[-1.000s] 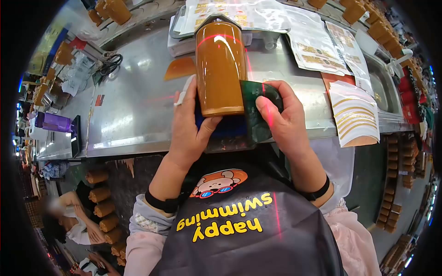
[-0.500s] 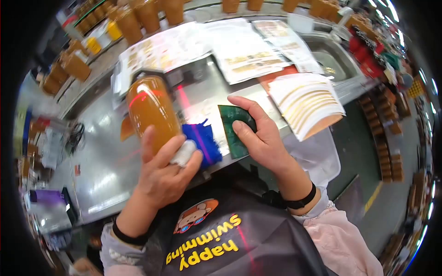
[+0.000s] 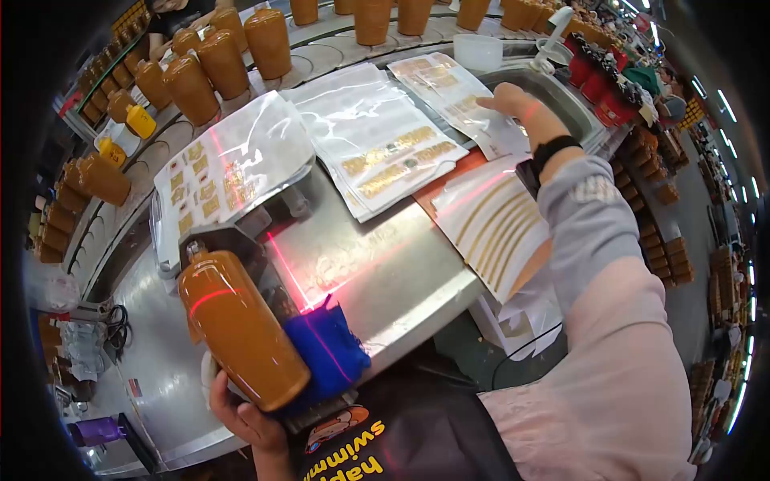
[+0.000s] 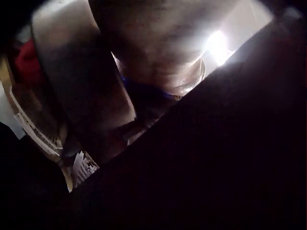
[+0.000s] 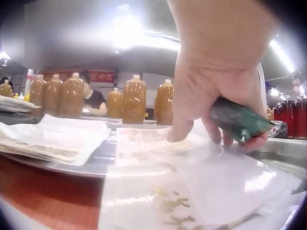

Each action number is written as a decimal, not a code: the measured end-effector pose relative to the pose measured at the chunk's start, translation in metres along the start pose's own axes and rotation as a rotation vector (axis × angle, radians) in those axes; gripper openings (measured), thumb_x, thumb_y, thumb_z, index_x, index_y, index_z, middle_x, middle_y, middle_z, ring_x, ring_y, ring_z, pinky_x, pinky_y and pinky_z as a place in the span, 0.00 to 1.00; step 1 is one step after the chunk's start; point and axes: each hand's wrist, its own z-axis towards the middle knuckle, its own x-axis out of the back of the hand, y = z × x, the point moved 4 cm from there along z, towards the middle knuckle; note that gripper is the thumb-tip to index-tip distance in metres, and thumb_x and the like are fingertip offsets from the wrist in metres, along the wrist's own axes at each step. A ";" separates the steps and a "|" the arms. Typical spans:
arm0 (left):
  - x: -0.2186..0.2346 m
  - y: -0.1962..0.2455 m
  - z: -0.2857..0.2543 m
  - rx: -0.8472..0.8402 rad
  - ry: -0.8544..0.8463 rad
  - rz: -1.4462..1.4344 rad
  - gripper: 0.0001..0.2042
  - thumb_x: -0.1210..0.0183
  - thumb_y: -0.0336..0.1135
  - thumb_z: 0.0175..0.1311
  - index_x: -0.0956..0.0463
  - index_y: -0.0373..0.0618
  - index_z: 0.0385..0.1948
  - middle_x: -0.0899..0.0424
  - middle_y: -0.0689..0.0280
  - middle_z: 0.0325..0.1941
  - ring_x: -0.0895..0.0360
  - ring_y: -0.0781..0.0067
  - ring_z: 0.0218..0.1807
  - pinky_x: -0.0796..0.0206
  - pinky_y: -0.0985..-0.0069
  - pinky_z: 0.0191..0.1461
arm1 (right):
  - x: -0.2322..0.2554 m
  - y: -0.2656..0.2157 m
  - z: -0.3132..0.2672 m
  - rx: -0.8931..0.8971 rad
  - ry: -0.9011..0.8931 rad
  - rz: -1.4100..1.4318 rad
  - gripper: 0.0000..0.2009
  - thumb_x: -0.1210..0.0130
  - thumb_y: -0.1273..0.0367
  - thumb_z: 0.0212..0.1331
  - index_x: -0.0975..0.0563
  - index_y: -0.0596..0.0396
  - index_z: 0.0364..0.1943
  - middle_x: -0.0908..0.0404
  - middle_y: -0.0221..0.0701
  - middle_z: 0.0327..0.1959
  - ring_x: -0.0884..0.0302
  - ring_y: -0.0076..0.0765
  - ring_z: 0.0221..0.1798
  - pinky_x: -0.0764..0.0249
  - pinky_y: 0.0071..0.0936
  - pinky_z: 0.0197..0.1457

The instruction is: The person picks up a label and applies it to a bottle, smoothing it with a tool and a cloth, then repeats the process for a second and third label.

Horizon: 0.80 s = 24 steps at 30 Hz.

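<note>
A glossy brown bottle (image 3: pixel 241 329) lies tilted in a dark cradle (image 3: pixel 233 228), its neck toward the back of the bench. My left hand (image 3: pixel 261 429) holds its lower end from the left side, with something white by the fingers; the left wrist view is mostly dark. Farther right, my right hand (image 3: pixel 517 104) reaches over a printed decal sheet (image 3: pixel 449 92). In the right wrist view it keeps a green scraper (image 5: pixel 240 120) tucked in the fingers, while other fingertips point down at the sheet's surface. A blue cloth (image 3: pixel 329 349) lies beside the bottle.
More decal sheets (image 3: pixel 373 144) cover the back of the bench. Gold-striped paper strips (image 3: pixel 501 228) overhang its front edge. Several brown bottles (image 3: pixel 269 44) stand along the track behind. A sink (image 3: pixel 553 100) is at the right, scissors (image 3: pixel 118 325) at the left.
My right hand has moved from beside the bottle, up and right to the decal sheets, taking the green scraper along. The bottle has gone from upheld to lying in the cradle. The view has turned right.
</note>
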 end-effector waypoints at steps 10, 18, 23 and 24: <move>0.003 -0.012 -0.013 0.164 0.062 0.010 0.32 0.61 0.59 0.73 0.42 0.38 0.63 0.33 0.55 0.61 0.32 0.64 0.61 0.41 0.65 0.65 | -0.032 0.027 0.081 0.054 -0.106 0.128 0.21 0.35 0.54 0.51 0.17 0.57 0.40 0.16 0.37 0.38 0.19 0.39 0.39 0.23 0.49 0.37; 0.003 -0.011 -0.009 0.176 0.039 -0.013 0.32 0.60 0.59 0.72 0.43 0.39 0.64 0.35 0.55 0.64 0.33 0.64 0.62 0.41 0.66 0.65 | 0.006 -0.003 0.045 0.223 0.373 -0.264 0.11 0.39 0.59 0.54 0.18 0.52 0.31 0.18 0.40 0.32 0.21 0.41 0.39 0.25 0.36 0.47; 0.005 -0.014 -0.011 0.172 0.022 0.019 0.32 0.60 0.59 0.72 0.43 0.39 0.64 0.36 0.55 0.64 0.33 0.64 0.62 0.41 0.66 0.64 | 0.070 -0.091 0.030 0.412 0.075 0.122 0.16 0.39 0.54 0.54 0.16 0.50 0.38 0.15 0.40 0.39 0.18 0.43 0.44 0.24 0.44 0.47; 0.005 -0.014 -0.011 0.168 0.021 0.011 0.32 0.60 0.60 0.72 0.44 0.39 0.64 0.36 0.55 0.65 0.33 0.63 0.62 0.41 0.65 0.65 | 0.072 -0.114 0.018 0.341 -0.020 0.214 0.16 0.39 0.54 0.55 0.16 0.49 0.38 0.15 0.38 0.41 0.18 0.40 0.44 0.23 0.41 0.46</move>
